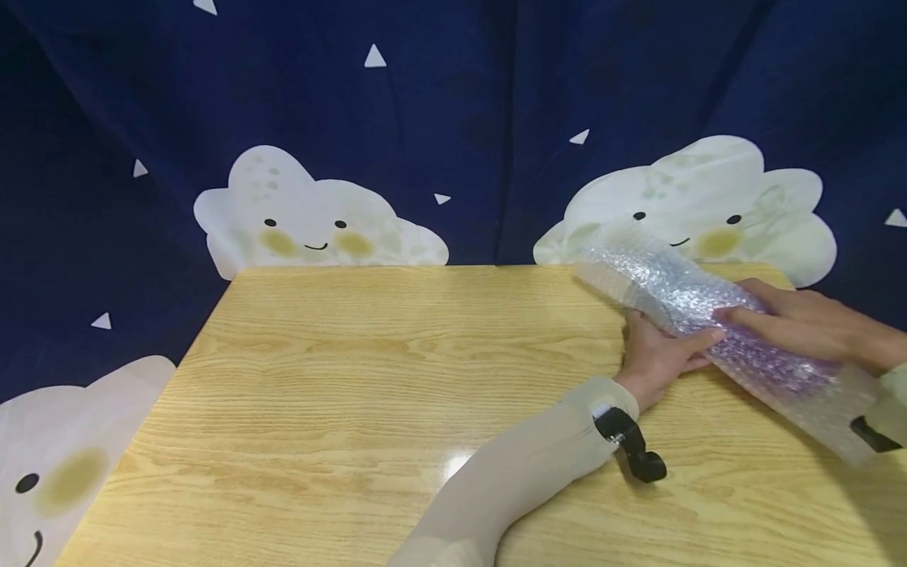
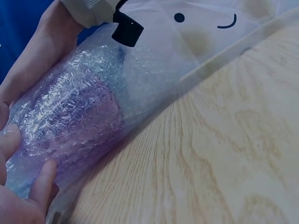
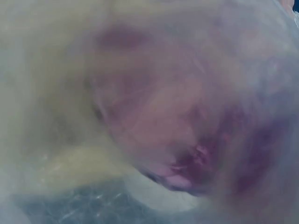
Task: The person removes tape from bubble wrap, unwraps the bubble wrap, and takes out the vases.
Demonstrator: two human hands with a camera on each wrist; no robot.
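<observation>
A purple thing wrapped in bubble wrap [image 1: 708,307] slants over the right side of the table; its kind is hidden by the layers. My left hand [image 1: 655,358] holds its near edge, thumb lying on the wrap. From the far side my right hand [image 1: 808,323] grips it, thumb across the top. In the left wrist view, the bubbles cover a purple and bluish body [image 2: 79,112], with a loose clear flap past its end. Blurred plastic and a purple shape [image 3: 159,121] fill the right wrist view, where the wrap hangs close to the camera.
The wood-grain table [image 1: 354,409] extends to the left of both hands. Behind it hangs a dark blue curtain [image 1: 482,94] with white clouds and small triangles. A black wrist mount [image 1: 634,449] sticks out from the left sleeve.
</observation>
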